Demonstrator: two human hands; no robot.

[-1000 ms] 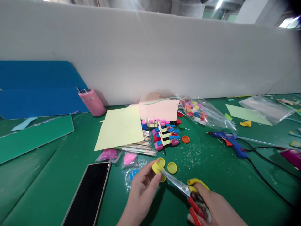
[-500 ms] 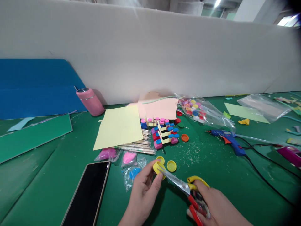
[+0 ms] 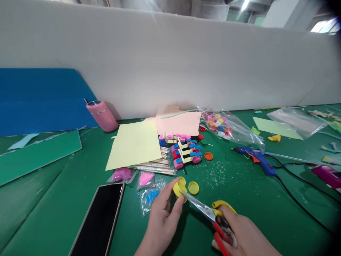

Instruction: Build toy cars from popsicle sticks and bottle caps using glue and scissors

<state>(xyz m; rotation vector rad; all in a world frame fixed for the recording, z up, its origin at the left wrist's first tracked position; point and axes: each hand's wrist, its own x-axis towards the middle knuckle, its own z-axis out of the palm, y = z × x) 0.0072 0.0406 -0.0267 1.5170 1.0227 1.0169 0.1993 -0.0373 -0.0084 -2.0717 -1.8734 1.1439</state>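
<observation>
Two hands: one left hand (image 3: 164,215) and one right hand (image 3: 239,227). One pair of scissors (image 3: 203,209). Four yellow caps (image 3: 193,187), one of them mostly hidden, and one loose orange cap (image 3: 208,156). Three small packets: one magenta packet (image 3: 122,174), one light pink packet (image 3: 146,179), one blue packet (image 3: 152,196). One phone (image 3: 98,220). One pink flask (image 3: 102,115). One blue glue gun (image 3: 257,156). One yellow sheet (image 3: 135,144), one pale green sheet (image 3: 277,128). One green board (image 3: 39,156). Clear bag (image 3: 242,133): one, its coloured caps (image 3: 220,128) too crowded to count. Wooden sticks (image 3: 157,167): several, partly covered, exact number unclear.
</observation>
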